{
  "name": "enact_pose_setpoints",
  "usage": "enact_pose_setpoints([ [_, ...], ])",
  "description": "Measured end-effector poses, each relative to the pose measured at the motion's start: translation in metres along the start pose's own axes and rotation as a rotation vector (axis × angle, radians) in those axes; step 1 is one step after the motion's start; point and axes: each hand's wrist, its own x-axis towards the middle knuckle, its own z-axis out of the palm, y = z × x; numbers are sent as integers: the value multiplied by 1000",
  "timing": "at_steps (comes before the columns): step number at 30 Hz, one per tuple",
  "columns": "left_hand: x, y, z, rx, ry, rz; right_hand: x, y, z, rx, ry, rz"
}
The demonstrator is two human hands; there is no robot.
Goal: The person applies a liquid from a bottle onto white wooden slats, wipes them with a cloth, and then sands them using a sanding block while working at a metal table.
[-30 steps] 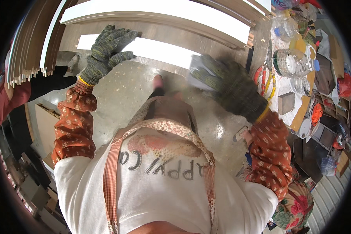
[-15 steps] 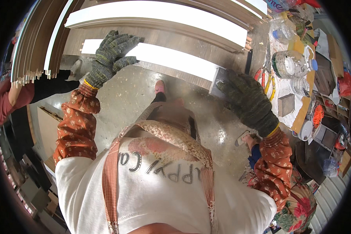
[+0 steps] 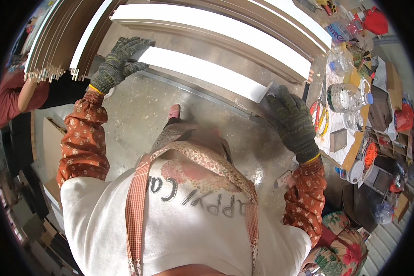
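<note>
A long white board (image 3: pixel 202 71) lies near the table's front edge. My left hand (image 3: pixel 117 64), in a dark green knitted glove, straddles its left end, fingers along the far side and thumb at the near side. At the other end my right hand (image 3: pixel 290 119), gloved alike, is closed over a grey flat-faced block (image 3: pixel 265 92). Only a rim of that block shows against the board's end; the glove hides the rest.
Beyond lies a stack of white-topped boards (image 3: pixel 216 32); further boards (image 3: pixel 55 41) stand at the left. On the right are a clear plastic jug (image 3: pixel 345 98), pliers (image 3: pixel 322 119) and a small block (image 3: pixel 338 140). A person in a red sleeve (image 3: pixel 32 96) is at the far left.
My view has shifted, so the boards appear farther right. The left hand now covers the board's left end, where that end showed beyond it before. My right hand stays at the right end with the block.
</note>
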Motion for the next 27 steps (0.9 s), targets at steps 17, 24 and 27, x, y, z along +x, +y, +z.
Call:
enact_pose_setpoints([
  [17, 17, -21, 0, -219, 44, 255, -35, -75, 33, -152, 202, 952],
  [24, 48, 63, -14, -63, 30, 275, -59, -47, 23, -419, 463, 999],
  [27, 55, 75, 6, -100, 18, 298, -35, -16, 11, -428, 493, 937],
])
